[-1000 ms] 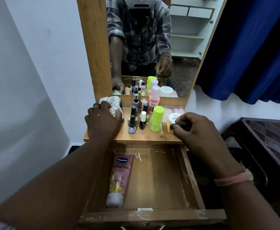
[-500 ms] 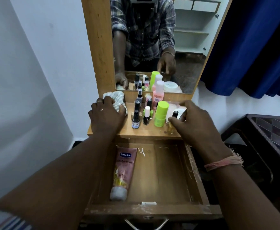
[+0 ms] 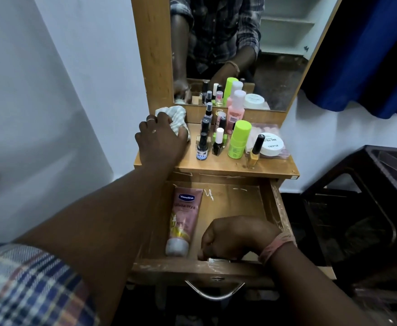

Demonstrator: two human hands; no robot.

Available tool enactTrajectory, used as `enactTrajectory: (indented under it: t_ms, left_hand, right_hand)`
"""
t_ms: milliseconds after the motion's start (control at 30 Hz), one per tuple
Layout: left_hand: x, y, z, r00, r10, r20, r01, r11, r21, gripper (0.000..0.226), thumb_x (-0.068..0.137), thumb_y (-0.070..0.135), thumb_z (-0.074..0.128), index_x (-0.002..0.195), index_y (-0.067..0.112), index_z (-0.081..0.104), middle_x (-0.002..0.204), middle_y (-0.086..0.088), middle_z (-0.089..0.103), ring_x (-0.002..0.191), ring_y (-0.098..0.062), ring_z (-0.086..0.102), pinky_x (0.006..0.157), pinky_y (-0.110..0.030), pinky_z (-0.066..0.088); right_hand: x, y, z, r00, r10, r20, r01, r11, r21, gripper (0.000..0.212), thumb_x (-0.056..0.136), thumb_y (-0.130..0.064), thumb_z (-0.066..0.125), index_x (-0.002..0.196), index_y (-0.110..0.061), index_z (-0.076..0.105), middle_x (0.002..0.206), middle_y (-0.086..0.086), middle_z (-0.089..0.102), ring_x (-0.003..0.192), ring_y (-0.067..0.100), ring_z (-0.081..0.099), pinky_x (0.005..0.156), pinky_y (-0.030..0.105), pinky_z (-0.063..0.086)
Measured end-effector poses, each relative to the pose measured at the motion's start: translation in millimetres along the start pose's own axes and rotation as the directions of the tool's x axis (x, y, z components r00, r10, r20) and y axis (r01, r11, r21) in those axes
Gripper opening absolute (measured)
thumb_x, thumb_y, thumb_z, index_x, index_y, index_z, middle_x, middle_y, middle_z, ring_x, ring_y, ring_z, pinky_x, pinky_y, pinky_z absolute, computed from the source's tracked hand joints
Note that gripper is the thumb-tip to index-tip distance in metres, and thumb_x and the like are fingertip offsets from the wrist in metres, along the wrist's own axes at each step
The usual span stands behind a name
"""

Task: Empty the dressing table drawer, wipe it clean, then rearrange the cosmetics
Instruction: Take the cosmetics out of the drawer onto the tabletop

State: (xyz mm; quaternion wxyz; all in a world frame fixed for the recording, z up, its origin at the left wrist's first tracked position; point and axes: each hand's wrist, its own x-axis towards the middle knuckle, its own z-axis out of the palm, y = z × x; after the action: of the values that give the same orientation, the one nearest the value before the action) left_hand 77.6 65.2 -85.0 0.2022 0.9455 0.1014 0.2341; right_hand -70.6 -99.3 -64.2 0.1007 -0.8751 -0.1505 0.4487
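Note:
The wooden drawer (image 3: 278, 208) is pulled open. A pink Vaseline tube (image 3: 184, 217) lies along its left side. My right hand (image 3: 235, 236) is down inside the drawer at its front wall, fingers curled; whatever is under them is hidden. My left hand (image 3: 159, 142) presses on a striped cloth (image 3: 174, 112) at the back left of the table top (image 3: 228, 167). A yellow nail polish bottle (image 3: 255, 151) with a black cap stands on the top, by a white jar (image 3: 271, 144). A green bottle (image 3: 238, 140), a pink bottle (image 3: 235, 111) and small dark bottles (image 3: 202, 147) stand beside them.
A mirror (image 3: 275, 67) rises behind the table top and reflects the bottles and the person. A dark plastic stool (image 3: 357, 196) stands close on the right. A blue curtain (image 3: 369, 55) hangs behind it. The drawer's metal handle (image 3: 214, 294) hangs below its front.
My right hand let go of the yellow nail polish bottle on the table top and came down into the front of the drawer. My left hand stayed on the cloth.

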Motion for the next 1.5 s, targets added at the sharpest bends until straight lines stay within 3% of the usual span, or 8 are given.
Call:
enactTrajectory:
  t_ms: [167,333,567,867,1000,1200,1333,1500]
  left_hand:
    - [1.2,-1.3,-0.1,1.000,-0.007,0.001,0.007,1.000,-0.006,0.051,0.092,0.056,0.049,0.128,0.020,0.055,0.129,-0.012,0.058,0.120,-0.032,0.052,0.097,-0.046,0.043]
    - [1.7,-0.8,1.6,1.000,0.005,-0.005,-0.005,1.000,0.012,0.052,0.093,0.058,0.048,0.129,0.021,0.054,0.129,-0.011,0.058,0.120,-0.031,0.052,0.096,-0.046,0.044]
    - [0.8,-1.5,2.4,1.000,0.018,0.009,-0.019,0.999,0.040,0.083,0.077,0.086,0.054,0.132,0.024,0.047,0.134,-0.011,0.053,0.122,-0.033,0.050,0.099,-0.047,0.044]
    - [5.0,-15.8,-2.1,1.000,-0.017,0.005,0.017,0.952,-0.307,0.045,0.095,0.043,0.057,0.133,0.020,0.062,0.125,-0.008,0.066,0.114,-0.030,0.060,0.101,-0.042,0.046]
    - [8.9,-26.0,-28.3,0.982,-0.169,0.083,0.185,0.779,-0.599,0.032,0.097,0.043,0.062,0.119,0.021,0.069,0.111,0.005,0.071,0.101,-0.020,0.067,0.089,-0.034,0.051]
    - [-3.1,-55.9,-57.9,0.841,-0.517,0.163,0.321,0.233,-0.918,0.004,0.095,0.030,0.071,0.096,0.026,0.072,0.096,0.007,0.077,0.093,-0.018,0.073,0.083,-0.033,0.058]
    - [-14.3,-76.0,-65.5,0.775,-0.595,0.212,0.257,-0.009,-0.966,0.003,0.097,0.020,0.070,0.098,0.021,0.073,0.092,0.002,0.078,0.080,-0.016,0.073,0.071,-0.029,0.056]
    - [-31.1,-73.5,-60.0,0.756,-0.585,0.293,0.307,-0.078,-0.948,0.005,0.098,0.017,0.069,0.101,0.017,0.072,0.098,-0.005,0.078,0.083,-0.022,0.074,0.070,-0.030,0.058]
  right_hand:
    - [12.2,0.9,12.3,0.999,0.019,-0.048,-0.014,0.995,0.094,0.034,0.099,-0.051,0.050,0.107,-0.027,0.073,0.101,-0.005,0.068,0.087,0.013,0.063,0.075,0.029,0.052]
    - [21.9,-9.3,19.4,0.898,0.195,-0.396,0.089,0.798,0.596,0.042,0.087,-0.067,0.060,0.075,-0.026,0.064,0.065,-0.007,0.065,0.058,0.008,0.061,0.052,0.023,0.043]
    - [61.3,-36.5,24.0,0.866,0.386,-0.319,-0.012,0.654,0.756,0.088,0.072,-0.045,0.085,0.140,-0.020,0.034,0.128,-0.002,0.061,0.116,0.020,0.061,0.090,0.030,0.051]
    - [19.8,-34.5,18.5,0.824,0.265,-0.501,0.239,0.639,0.731,0.050,0.056,-0.053,0.070,0.098,-0.025,0.070,0.085,-0.007,0.074,0.081,0.009,0.070,0.082,0.035,0.057]
    - [-26.2,-47.9,3.5,0.817,0.221,-0.533,0.258,0.686,0.680,0.041,0.064,-0.052,0.068,0.092,-0.022,0.069,0.081,-0.007,0.073,0.077,0.008,0.067,0.066,0.029,0.050]
    - [-55.9,-80.8,-23.9,0.791,0.101,-0.604,0.307,0.787,0.535,0.035,0.078,-0.046,0.067,0.077,-0.011,0.068,0.066,0.001,0.062,0.051,0.000,0.054,0.043,0.016,0.035]
    - [-31.2,-100.0,-52.8,0.674,0.219,-0.706,0.419,0.674,0.608,0.042,0.077,-0.052,0.065,0.103,-0.019,0.064,0.087,-0.004,0.067,0.076,0.012,0.063,0.057,0.024,0.040]
    - [43.4,-118.4,-84.4,0.604,0.424,-0.675,0.424,0.545,0.723,0.068,0.092,-0.039,0.067,0.144,-0.008,0.033,0.135,0.009,0.060,0.119,0.028,0.060,0.091,0.032,0.048]
